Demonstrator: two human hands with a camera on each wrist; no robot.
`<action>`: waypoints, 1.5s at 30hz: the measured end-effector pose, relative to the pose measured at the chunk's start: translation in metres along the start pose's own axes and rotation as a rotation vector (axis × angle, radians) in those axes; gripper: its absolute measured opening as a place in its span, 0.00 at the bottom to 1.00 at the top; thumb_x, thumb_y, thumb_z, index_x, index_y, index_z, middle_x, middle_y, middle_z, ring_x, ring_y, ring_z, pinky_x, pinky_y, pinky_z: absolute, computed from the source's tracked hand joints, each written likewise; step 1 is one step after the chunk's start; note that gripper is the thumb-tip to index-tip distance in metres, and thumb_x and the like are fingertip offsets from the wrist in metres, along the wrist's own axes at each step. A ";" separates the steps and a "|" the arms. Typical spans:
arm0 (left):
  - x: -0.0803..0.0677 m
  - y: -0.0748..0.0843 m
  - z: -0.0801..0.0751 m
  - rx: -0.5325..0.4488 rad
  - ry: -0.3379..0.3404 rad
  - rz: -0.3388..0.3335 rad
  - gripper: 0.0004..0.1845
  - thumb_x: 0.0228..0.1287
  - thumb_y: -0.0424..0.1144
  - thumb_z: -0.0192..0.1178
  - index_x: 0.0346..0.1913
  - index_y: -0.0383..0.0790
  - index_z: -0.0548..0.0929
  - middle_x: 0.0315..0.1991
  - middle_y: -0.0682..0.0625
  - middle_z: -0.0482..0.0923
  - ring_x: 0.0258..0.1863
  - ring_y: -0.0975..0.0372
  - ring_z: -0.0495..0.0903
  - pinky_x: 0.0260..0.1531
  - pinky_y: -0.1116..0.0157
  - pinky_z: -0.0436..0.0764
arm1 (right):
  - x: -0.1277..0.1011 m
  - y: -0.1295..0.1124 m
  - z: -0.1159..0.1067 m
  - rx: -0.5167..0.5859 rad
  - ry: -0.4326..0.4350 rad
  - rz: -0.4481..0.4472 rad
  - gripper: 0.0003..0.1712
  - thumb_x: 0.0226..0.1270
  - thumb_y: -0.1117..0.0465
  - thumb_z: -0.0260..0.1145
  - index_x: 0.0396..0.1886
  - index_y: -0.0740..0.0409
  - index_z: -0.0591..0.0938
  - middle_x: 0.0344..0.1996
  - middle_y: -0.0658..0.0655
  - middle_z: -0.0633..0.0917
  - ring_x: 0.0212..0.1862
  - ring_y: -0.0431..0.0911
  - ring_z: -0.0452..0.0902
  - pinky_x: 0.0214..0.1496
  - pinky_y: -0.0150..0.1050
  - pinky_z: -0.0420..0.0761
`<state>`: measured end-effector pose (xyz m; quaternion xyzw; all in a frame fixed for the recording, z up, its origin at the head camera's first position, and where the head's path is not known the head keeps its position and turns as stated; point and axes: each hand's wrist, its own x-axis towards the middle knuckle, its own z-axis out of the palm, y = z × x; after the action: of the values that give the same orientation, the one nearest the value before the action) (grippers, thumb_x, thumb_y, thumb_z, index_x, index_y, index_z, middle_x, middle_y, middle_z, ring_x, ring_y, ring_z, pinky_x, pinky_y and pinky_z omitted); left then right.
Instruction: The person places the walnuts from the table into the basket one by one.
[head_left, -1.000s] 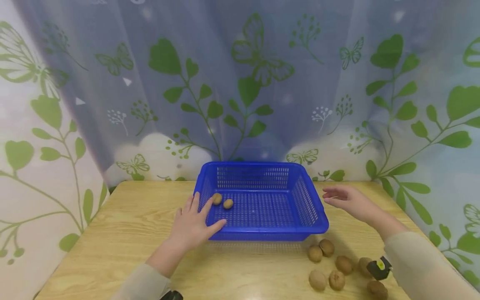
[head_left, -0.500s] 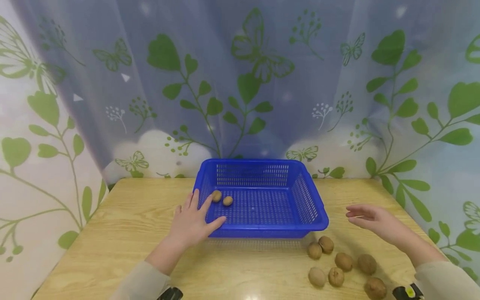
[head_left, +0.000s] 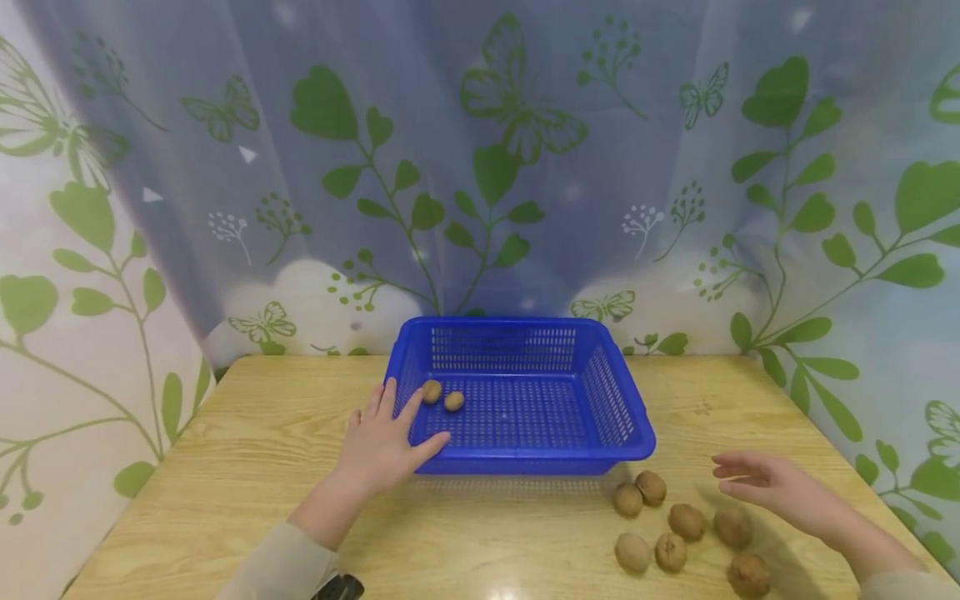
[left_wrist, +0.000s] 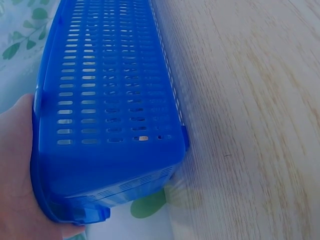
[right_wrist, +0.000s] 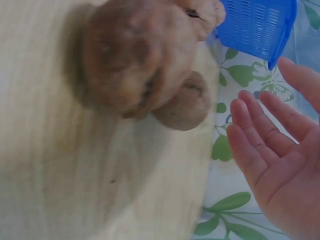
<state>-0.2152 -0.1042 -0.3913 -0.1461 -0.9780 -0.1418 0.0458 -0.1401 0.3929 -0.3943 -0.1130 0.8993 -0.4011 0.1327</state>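
My left hand (head_left: 378, 446) rests with spread fingers on the near left corner of a blue plastic basket (head_left: 525, 454). In the left wrist view that hand (left_wrist: 15, 170) lies along the rim of the basket (left_wrist: 100, 125). Two walnuts, one of them this walnut (head_left: 453, 402), lie inside at the left. Over the table at the right, my right hand (head_left: 780, 487) hovers with relaxed fingers and holds nothing. Several walnuts lie below and left of it, the nearest being a walnut (head_left: 733, 527). The right wrist view shows the right palm (right_wrist: 285, 165) bare beside a large, close walnut (right_wrist: 135, 55).
The wooden table (head_left: 247, 450) reaches back to a curtain (head_left: 555, 183) printed with green leaves and butterflies. The basket's far side stands near the curtain. Loose walnuts, such as this pale walnut (head_left: 633, 552), sit off the basket's near right corner.
My right hand has moved from beside the basket's right rim toward me and to the right, over toward the loose walnuts. The left hand stays on the basket; its two walnuts have not moved.
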 end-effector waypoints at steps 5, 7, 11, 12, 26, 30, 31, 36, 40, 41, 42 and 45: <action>-0.001 -0.001 -0.001 -0.007 0.015 0.004 0.47 0.58 0.74 0.41 0.71 0.44 0.59 0.71 0.32 0.44 0.70 0.41 0.42 0.59 0.36 0.49 | -0.004 0.013 0.008 0.033 -0.048 -0.049 0.29 0.71 0.61 0.55 0.62 0.80 0.62 0.53 0.78 0.72 0.51 0.50 0.77 0.43 0.29 0.76; -0.002 -0.001 -0.003 -0.011 0.024 0.007 0.47 0.58 0.73 0.41 0.71 0.44 0.59 0.71 0.31 0.45 0.70 0.41 0.42 0.59 0.35 0.50 | -0.003 0.015 0.012 0.014 -0.050 -0.065 0.29 0.70 0.62 0.56 0.62 0.79 0.63 0.54 0.77 0.72 0.52 0.60 0.74 0.43 0.30 0.76; -0.003 -0.002 -0.005 -0.012 0.034 0.011 0.47 0.58 0.73 0.42 0.71 0.43 0.60 0.70 0.31 0.45 0.70 0.40 0.42 0.58 0.35 0.50 | 0.001 0.014 0.023 -0.082 -0.012 -0.101 0.29 0.67 0.59 0.61 0.60 0.74 0.69 0.54 0.72 0.75 0.53 0.53 0.74 0.46 0.35 0.76; -0.003 -0.002 -0.006 -0.012 0.033 0.011 0.46 0.58 0.73 0.42 0.71 0.43 0.60 0.70 0.31 0.45 0.70 0.40 0.42 0.58 0.35 0.50 | 0.003 0.013 0.026 -0.112 -0.001 -0.119 0.29 0.66 0.58 0.62 0.59 0.73 0.70 0.53 0.71 0.76 0.53 0.50 0.74 0.47 0.36 0.76; -0.001 -0.007 -0.006 -0.003 0.043 -0.006 0.46 0.58 0.72 0.44 0.71 0.43 0.60 0.70 0.31 0.45 0.70 0.41 0.42 0.58 0.35 0.50 | 0.020 0.003 0.048 -0.327 0.073 -0.196 0.30 0.54 0.48 0.71 0.52 0.63 0.79 0.48 0.59 0.82 0.52 0.51 0.75 0.50 0.47 0.75; -0.001 -0.005 -0.006 0.002 0.030 -0.004 0.47 0.58 0.74 0.41 0.71 0.43 0.59 0.71 0.31 0.45 0.70 0.40 0.42 0.58 0.35 0.50 | 0.020 0.003 0.048 -0.353 0.076 -0.202 0.28 0.53 0.48 0.71 0.49 0.61 0.81 0.46 0.58 0.83 0.50 0.53 0.76 0.49 0.49 0.75; -0.001 -0.004 -0.007 0.001 0.028 -0.002 0.48 0.58 0.74 0.41 0.71 0.42 0.59 0.71 0.31 0.45 0.69 0.40 0.43 0.58 0.35 0.50 | 0.019 0.004 0.047 -0.357 0.080 -0.205 0.28 0.53 0.48 0.71 0.49 0.61 0.81 0.45 0.57 0.83 0.50 0.52 0.76 0.49 0.49 0.75; -0.001 0.001 -0.007 -0.002 0.012 0.010 0.48 0.58 0.74 0.40 0.71 0.42 0.59 0.70 0.31 0.45 0.69 0.40 0.43 0.58 0.35 0.51 | 0.015 0.008 0.045 -0.262 0.048 -0.185 0.27 0.55 0.52 0.71 0.50 0.64 0.79 0.46 0.60 0.82 0.48 0.40 0.76 0.47 0.40 0.77; 0.000 0.002 -0.005 -0.002 0.009 0.009 0.47 0.58 0.74 0.41 0.71 0.43 0.59 0.71 0.31 0.45 0.70 0.41 0.42 0.58 0.35 0.50 | 0.011 0.010 0.043 -0.171 0.029 -0.188 0.27 0.57 0.56 0.70 0.51 0.70 0.77 0.46 0.64 0.81 0.45 0.33 0.76 0.43 0.36 0.79; 0.000 0.002 -0.005 -0.002 0.008 0.008 0.47 0.58 0.74 0.41 0.71 0.43 0.58 0.71 0.31 0.45 0.70 0.41 0.42 0.59 0.35 0.50 | 0.010 0.010 0.042 -0.167 0.035 -0.192 0.27 0.57 0.56 0.70 0.51 0.70 0.77 0.46 0.65 0.81 0.44 0.33 0.75 0.43 0.36 0.79; 0.000 0.002 -0.004 -0.003 0.007 0.007 0.47 0.58 0.74 0.41 0.71 0.43 0.58 0.71 0.32 0.45 0.70 0.41 0.42 0.59 0.35 0.50 | 0.010 0.009 0.042 -0.168 0.041 -0.198 0.27 0.57 0.56 0.70 0.51 0.71 0.77 0.45 0.65 0.81 0.44 0.32 0.75 0.42 0.36 0.79; 0.000 0.002 -0.004 -0.002 -0.005 0.001 0.48 0.58 0.74 0.40 0.72 0.43 0.58 0.71 0.32 0.44 0.70 0.41 0.41 0.59 0.36 0.50 | 0.007 0.008 0.038 -0.171 0.054 -0.198 0.27 0.58 0.57 0.69 0.51 0.71 0.76 0.45 0.65 0.81 0.43 0.33 0.76 0.39 0.36 0.80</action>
<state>-0.2142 -0.1030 -0.3873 -0.1470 -0.9778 -0.1427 0.0434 -0.1349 0.3695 -0.4257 -0.2014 0.9178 -0.3372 0.0583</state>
